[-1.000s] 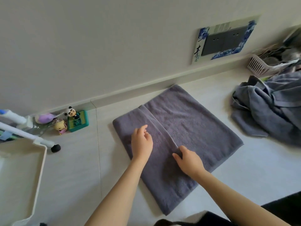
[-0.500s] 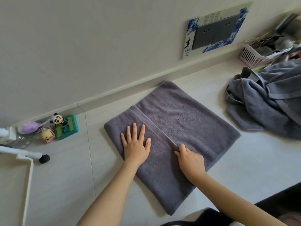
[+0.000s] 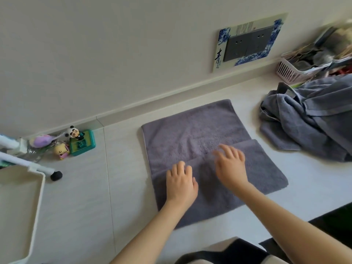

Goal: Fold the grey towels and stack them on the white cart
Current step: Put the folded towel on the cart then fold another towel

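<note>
So the grey terry towel [image 3: 200,136] is lying flat on the pale tiled floor [image 3: 80,197], partly folded, with the near flap doubled over so its edge is running across the middle. Both hands are sitting on that near flap. The left hand [image 3: 181,182] is resting palm down, fingers curling a bit at the tips onto the fold edge; I can't tell whether it's pinching the edge or just pressing it. The right hand [image 3: 230,164] is spread open with fingers fanned, blurry, hovering over or brushing the cloth near the fold line, gripping nothing as far as I can see.

Handling-wise, this thing is looking soft, floppy and light, with a grippy nap, so it's not going to slide about, but it won't be holding a shape either. My guess is the best bet is pinching both layers at the two corners of one short end and carrying them across together, otherwise the top layer is going to creep and the edges won't line up. Smoothing from the fold outward should be pushing any bumps out.

The white plastic cart tray [image 3: 39,195] is waiting at the left, well apart from the towel, nothing stacked on the bit I can see. A rumpled heap of more grey towels [image 3: 312,119] is sitting off to the right, unfolded, so there's plenty left to do.
</note>
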`<state>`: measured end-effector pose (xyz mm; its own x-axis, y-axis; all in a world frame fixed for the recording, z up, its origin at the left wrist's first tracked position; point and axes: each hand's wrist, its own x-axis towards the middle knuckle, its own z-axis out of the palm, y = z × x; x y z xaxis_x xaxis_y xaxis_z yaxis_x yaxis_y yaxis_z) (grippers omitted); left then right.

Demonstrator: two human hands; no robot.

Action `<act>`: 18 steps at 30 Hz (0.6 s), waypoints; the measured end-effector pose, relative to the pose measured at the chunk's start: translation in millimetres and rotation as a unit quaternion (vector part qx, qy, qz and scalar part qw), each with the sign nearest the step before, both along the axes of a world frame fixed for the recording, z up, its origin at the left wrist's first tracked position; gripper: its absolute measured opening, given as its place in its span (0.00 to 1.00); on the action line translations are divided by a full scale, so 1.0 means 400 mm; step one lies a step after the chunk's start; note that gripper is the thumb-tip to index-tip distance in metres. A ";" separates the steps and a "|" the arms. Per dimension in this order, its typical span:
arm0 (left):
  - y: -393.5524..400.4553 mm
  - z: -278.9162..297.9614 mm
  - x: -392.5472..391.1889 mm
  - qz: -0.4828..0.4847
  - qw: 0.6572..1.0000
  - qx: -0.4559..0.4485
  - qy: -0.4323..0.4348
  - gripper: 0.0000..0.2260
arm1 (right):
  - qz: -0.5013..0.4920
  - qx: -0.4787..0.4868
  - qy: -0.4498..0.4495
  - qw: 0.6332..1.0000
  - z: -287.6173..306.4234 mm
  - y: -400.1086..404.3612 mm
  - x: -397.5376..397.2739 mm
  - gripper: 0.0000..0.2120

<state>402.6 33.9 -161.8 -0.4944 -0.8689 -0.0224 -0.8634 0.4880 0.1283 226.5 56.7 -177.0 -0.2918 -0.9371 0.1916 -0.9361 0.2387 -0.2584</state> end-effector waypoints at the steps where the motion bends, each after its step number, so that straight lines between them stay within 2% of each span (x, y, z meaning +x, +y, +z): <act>1: 0.009 -0.010 -0.007 -0.024 0.999 0.020 0.009 0.17 | 0.025 0.003 -0.023 0.999 -0.003 0.027 0.028 0.17; 4: 0.047 -0.050 -0.015 -0.075 0.994 0.072 -0.018 0.28 | 0.095 0.066 -0.027 0.993 -0.042 0.104 0.042 0.21; 6: 0.048 -0.071 0.001 -0.048 0.995 0.080 -0.039 0.29 | 0.102 0.116 0.005 0.988 -0.056 0.123 -0.009 0.24; 11: 0.013 -0.092 0.078 0.052 0.996 0.065 -0.036 0.28 | -0.025 0.174 -0.002 0.985 -0.048 0.110 -0.164 0.30; 15: 0.008 -0.103 0.112 0.069 0.996 0.050 0.004 0.26 | -0.081 0.194 -0.009 0.978 -0.049 0.111 -0.215 0.33; 18: 0.002 -0.104 0.103 0.079 0.996 0.041 0.017 0.26 | -0.086 0.215 -0.010 0.973 -0.042 0.098 -0.227 0.36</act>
<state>443.9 34.7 -203.4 -0.3529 -0.9321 -0.0819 -0.9233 0.3327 0.1919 135.6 95.8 -193.7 -0.4510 -0.8664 -0.2145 -0.8688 0.4812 -0.1168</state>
